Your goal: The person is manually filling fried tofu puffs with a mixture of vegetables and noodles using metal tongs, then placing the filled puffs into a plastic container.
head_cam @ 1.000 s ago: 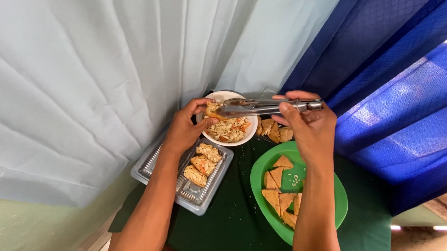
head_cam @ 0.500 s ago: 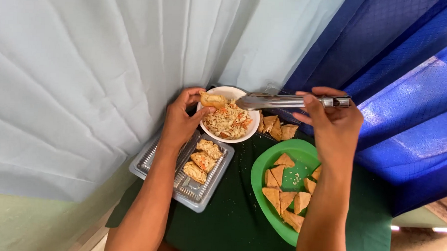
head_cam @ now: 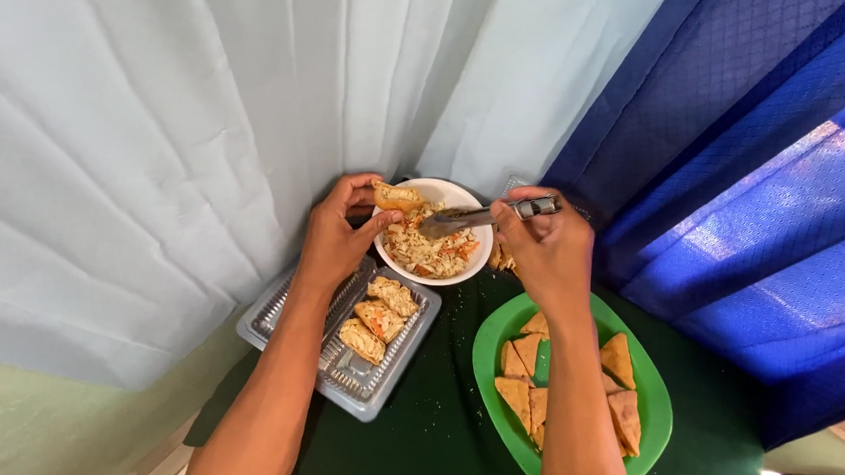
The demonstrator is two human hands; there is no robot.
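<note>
My left hand holds a golden fried piece at the left rim of a white bowl of shredded filling. My right hand grips metal tongs, whose tips reach into the filling. A clear plastic tray just below my left hand holds three stuffed pieces. Under my right forearm, a green plate carries several triangular fried pieces.
Everything stands on a small table with a dark green cloth. A pale curtain hangs behind on the left and blue fabric on the right. More fried pieces lie behind the bowl.
My right hand has drawn in toward the bowl and lowered the tongs' tips into the filling. My left hand keeps the fried piece at the bowl's rim.
</note>
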